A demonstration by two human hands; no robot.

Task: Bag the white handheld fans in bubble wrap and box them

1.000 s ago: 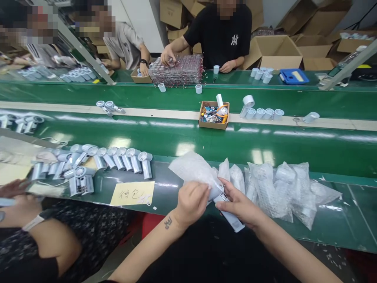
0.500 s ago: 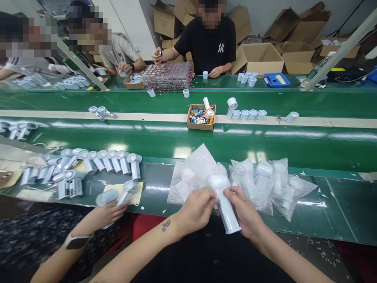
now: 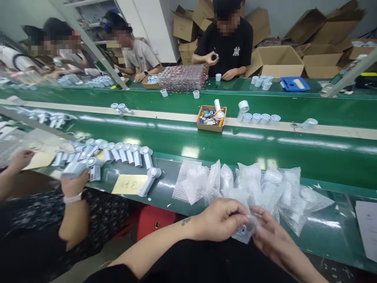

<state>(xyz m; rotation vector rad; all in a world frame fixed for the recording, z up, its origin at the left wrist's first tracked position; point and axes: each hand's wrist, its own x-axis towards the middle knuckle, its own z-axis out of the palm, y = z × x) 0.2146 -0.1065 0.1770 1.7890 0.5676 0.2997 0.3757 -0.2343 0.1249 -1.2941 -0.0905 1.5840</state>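
Observation:
A clear bubble-wrap bag [image 3: 245,232] with a pale, fan-like handheld device inside is between my hands, low over the table's front edge. My left hand [image 3: 225,219] pinches the bag's near end, fingers and thumb closed. From the other side my right hand [image 3: 269,232], slightly blurred, grips the bag. Most of the device is hidden by the wrap and my fingers. Just beyond my hands, wrapped devices [image 3: 260,182] lie in a pile, partly overlapping. An unwrapped pale device [image 3: 150,181] with a round head rests left of them, against a yellow paper sheet [image 3: 126,184].
A co-worker's hand [image 3: 75,182] holds an unwrapped device at left, near a row of several others [image 3: 129,153]. Beyond the green conveyor [image 3: 165,137] stands a small parts box [image 3: 210,127]. A white sheet [image 3: 366,228] lies at right. More people sit across.
The device's bare handle, visible before, is now covered by the bag. My hands have shifted right and lower in view. The co-worker's hand moved left, leaving a device by the yellow paper.

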